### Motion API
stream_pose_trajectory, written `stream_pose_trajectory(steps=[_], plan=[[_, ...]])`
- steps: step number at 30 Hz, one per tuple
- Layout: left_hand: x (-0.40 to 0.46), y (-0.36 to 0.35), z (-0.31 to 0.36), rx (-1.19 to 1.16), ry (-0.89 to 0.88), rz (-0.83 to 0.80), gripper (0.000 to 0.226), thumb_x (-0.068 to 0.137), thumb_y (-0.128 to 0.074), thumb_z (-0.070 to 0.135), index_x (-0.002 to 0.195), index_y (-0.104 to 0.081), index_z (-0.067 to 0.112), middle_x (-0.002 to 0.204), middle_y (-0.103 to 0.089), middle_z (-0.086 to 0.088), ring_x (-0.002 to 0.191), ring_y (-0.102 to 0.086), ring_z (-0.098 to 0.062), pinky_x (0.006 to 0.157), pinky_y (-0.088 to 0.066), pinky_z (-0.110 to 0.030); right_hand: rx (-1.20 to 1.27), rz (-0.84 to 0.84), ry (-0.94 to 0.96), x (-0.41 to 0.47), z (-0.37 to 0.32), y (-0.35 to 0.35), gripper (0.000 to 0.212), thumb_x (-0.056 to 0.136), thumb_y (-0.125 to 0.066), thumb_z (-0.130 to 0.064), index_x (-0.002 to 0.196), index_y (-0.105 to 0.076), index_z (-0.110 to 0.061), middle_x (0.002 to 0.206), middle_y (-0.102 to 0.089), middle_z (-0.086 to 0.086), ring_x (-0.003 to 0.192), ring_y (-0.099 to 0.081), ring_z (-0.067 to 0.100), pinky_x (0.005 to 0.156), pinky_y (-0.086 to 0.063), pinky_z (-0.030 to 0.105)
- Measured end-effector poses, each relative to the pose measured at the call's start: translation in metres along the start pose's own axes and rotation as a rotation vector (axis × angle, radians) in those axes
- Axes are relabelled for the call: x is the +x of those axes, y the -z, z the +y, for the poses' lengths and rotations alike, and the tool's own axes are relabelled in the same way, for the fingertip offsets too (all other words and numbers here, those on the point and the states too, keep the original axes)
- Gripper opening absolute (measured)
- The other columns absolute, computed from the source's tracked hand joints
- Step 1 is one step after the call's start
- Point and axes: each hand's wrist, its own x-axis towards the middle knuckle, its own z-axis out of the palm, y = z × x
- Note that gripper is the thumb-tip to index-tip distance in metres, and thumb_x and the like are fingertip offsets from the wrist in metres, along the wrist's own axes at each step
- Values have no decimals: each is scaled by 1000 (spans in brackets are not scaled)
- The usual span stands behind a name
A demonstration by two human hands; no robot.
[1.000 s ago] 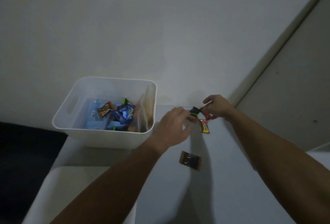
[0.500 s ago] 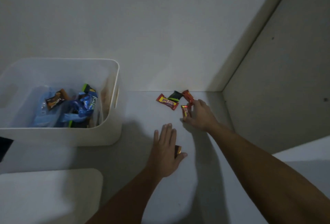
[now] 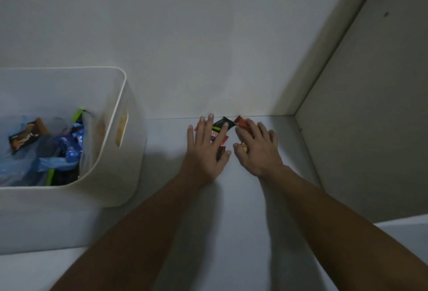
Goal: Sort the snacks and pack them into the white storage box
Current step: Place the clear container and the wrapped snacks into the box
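Snacks (image 3: 223, 126) under flat, spread left hand (image 3: 206, 151) and right hand (image 3: 257, 149), white tabletop (image 3: 162, 198) against wall (image 3: 185, 35).

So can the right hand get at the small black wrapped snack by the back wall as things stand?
Probably yes. The small black wrapped snack lies on the white table just left of the right hand. Only the left hand, whose fingers rest across its near edge, crowds the approach.

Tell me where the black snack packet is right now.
In the head view the black snack packet lies on the white surface by the back wall, between the left hand and right hand, beside the red packet.
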Motion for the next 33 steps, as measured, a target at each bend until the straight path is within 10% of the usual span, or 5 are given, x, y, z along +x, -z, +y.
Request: stream_pose_trajectory(steps=[5, 9, 15, 27, 33], plan=[[32, -7, -9, -6, 38, -165, 61, 93, -34, 56, 149, -27, 33, 161, -9, -11, 145, -16, -35, 114, -20, -53, 5, 243, -28, -6, 5, -7, 34, 91, -49, -36, 122, -56, -23, 118, -55, 7, 105, -51, 29, 85, -40, 41], [34, -1, -7, 16, 31, -23, 41, 90, -45, 51, 117, -55, 22, 130, -50, -7, 107, -50, -30, 84, -40, -39, 44, 296, -105, -15, 1, -5, 32, 89, -58, -40, 114, -58, -20, 100, -57, 10, 85, -56, 28, 68, -49, 38], [7, 17, 9, -68, 148, 49, 22, 81, -55, 37, 84, -55, 16, 82, -57, -6, 67, -61, -28, 44, -47, -33, 98, 276, -133, -51, -10, 10, 25, 83, -68, -37, 92, -58, -15, 85, -58, 8, 66, -59, 33, 51, -45, 34], [16, 194, 1, -218, 311, 120, 21, 82, -61, 36, 91, -63, 17, 89, -67, -6, 82, -64, -31, 66, -49, -37, 872, 149, -409, 3, -111, 143, 32, 76, -65, -58, 86, -48, -32, 69, -70, -3, 68, -72, 14, 71, -59, 46], [9, 295, -61, -370, 685, 223, 34, 81, -63, 50, 85, -62, 16, 89, -69, -8, 89, -62, -32, 72, -49, -36, 1023, 11, -417, 35, -222, 209, 51, 86, -57, -61, 75, -64, -11, 65, -67, 9, 51, -60, 18, 40, -39, 22]])
